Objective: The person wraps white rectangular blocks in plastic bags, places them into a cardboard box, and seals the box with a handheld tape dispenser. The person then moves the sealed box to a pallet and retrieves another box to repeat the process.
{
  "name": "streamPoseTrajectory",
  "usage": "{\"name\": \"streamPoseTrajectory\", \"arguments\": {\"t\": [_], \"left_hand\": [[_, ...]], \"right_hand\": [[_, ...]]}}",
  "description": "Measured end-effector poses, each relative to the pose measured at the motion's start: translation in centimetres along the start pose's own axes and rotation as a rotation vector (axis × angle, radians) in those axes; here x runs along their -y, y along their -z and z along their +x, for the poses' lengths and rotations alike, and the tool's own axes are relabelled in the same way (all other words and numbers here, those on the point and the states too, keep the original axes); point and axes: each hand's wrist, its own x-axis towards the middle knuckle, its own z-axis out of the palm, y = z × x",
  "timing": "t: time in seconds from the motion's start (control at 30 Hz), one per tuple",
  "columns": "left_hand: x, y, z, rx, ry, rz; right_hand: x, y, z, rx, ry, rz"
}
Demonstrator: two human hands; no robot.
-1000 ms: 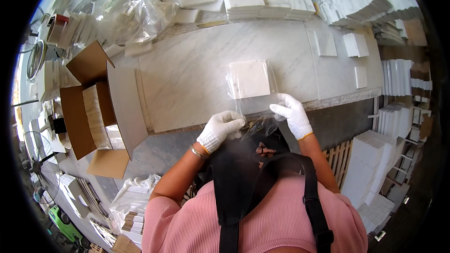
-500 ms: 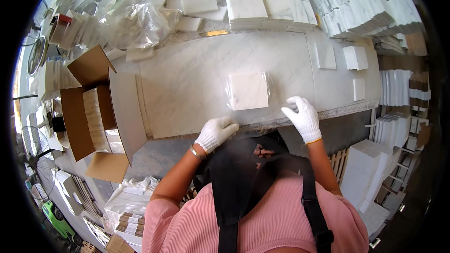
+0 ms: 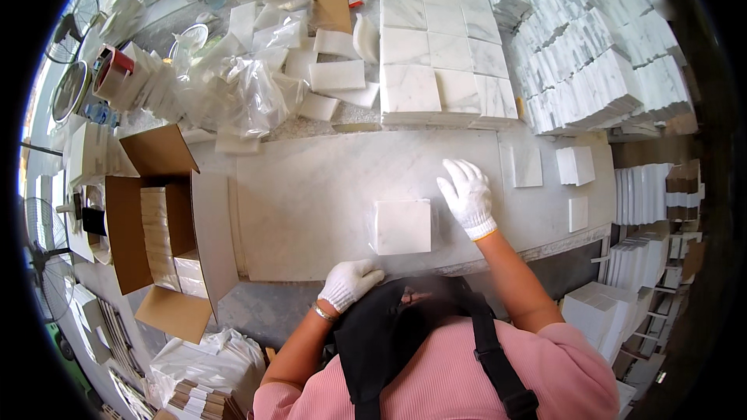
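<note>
A square white marble tile (image 3: pixel 402 226) in a thin clear wrap lies on a large marble slab (image 3: pixel 311 202) in front of me. My right hand (image 3: pixel 467 194), in a white glove, is spread flat over the slab just right of the tile, fingers apart, holding nothing. My left hand (image 3: pixel 349 283), also gloved, rests curled at the slab's near edge, below and left of the tile, with nothing seen in it.
An open cardboard box (image 3: pixel 159 229) with stacked tiles stands at the left. Crumpled clear plastic bags (image 3: pixel 241 93) and loose tiles lie behind the slab. Marble tile stacks (image 3: pixel 591 62) fill the back right, small tiles (image 3: pixel 576 165) sit right, shelves of tiles lower right.
My right hand moved up from the slab's near edge to beside the tile. The tile now lies flat on the slab, and my left hand stayed near the front edge.
</note>
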Motion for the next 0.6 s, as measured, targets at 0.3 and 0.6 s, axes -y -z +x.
{"name": "streamPoseTrajectory", "arguments": {"t": [0.3,0.6], "left_hand": [[-0.1,0.3,0.5,0.022,0.033,-0.011],[0.5,-0.5,0.2,-0.033,0.022,-0.008]], "right_hand": [[1.7,3.1,19.7,0.216,0.379,-0.136],[3.0,2.2,23.4,0.464,0.381,-0.119]]}}
